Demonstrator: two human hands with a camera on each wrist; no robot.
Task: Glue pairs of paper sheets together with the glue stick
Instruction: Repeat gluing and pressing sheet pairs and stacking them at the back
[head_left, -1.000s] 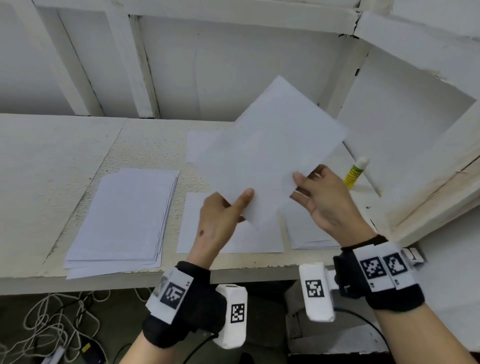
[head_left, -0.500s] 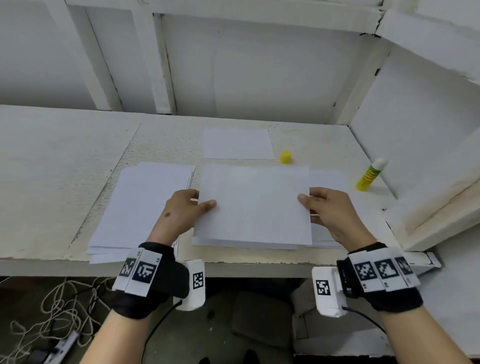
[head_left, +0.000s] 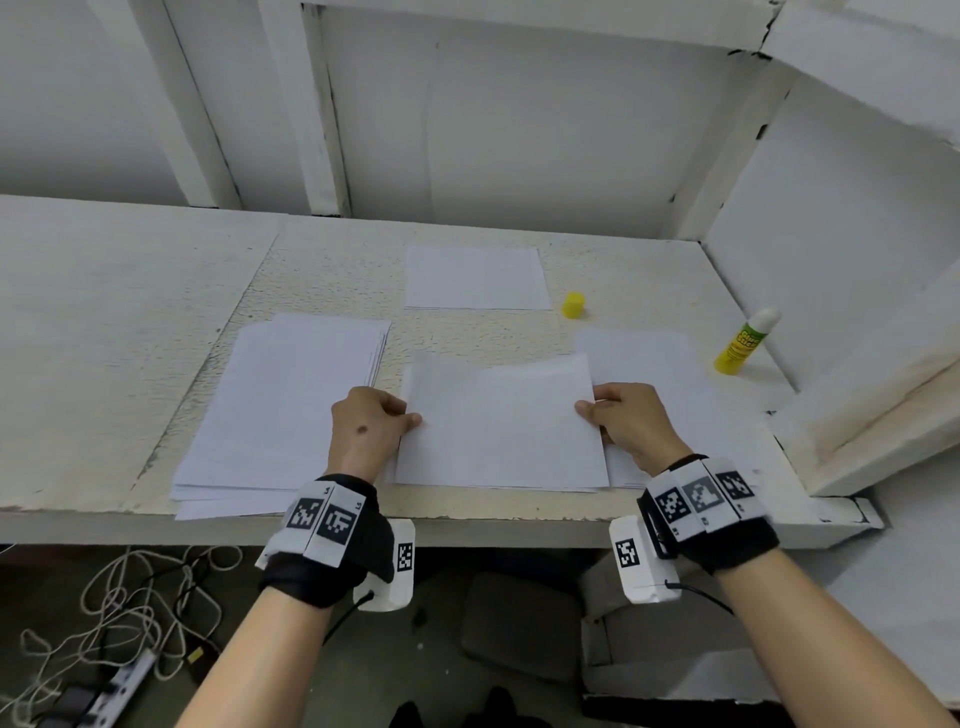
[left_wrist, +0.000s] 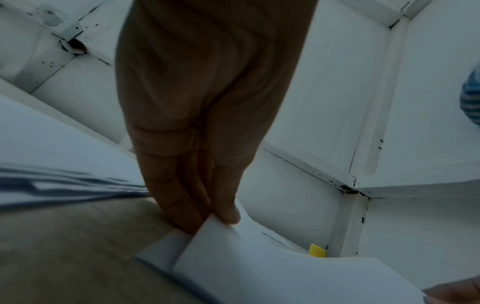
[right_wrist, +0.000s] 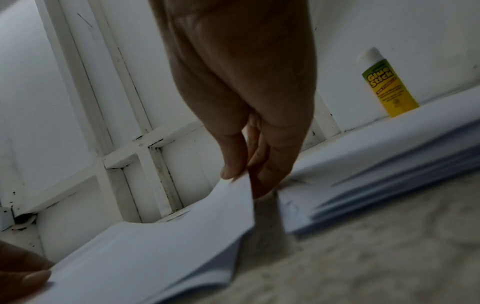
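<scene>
A white paper sheet (head_left: 498, 421) is held just above another sheet near the table's front edge, its far edge sagging. My left hand (head_left: 402, 415) pinches its left edge, thumb on top (left_wrist: 228, 216). My right hand (head_left: 592, 410) pinches its right edge (right_wrist: 239, 174). An uncapped glue stick (head_left: 743, 343) with a yellow-green label stands at the right by the wall, also in the right wrist view (right_wrist: 387, 86). Its yellow cap (head_left: 573, 304) stands behind the held sheet.
A thick stack of white sheets (head_left: 280, 410) lies at the left. Another stack (head_left: 670, 384) lies at the right under my right hand. A single sheet (head_left: 475, 278) lies farther back. White walls close the back and right. Cables (head_left: 119, 613) lie on the floor.
The sheet came down from a raised, tilted hold in the air to lie nearly flat over the sheet at the table's front. Both hands moved down with it.
</scene>
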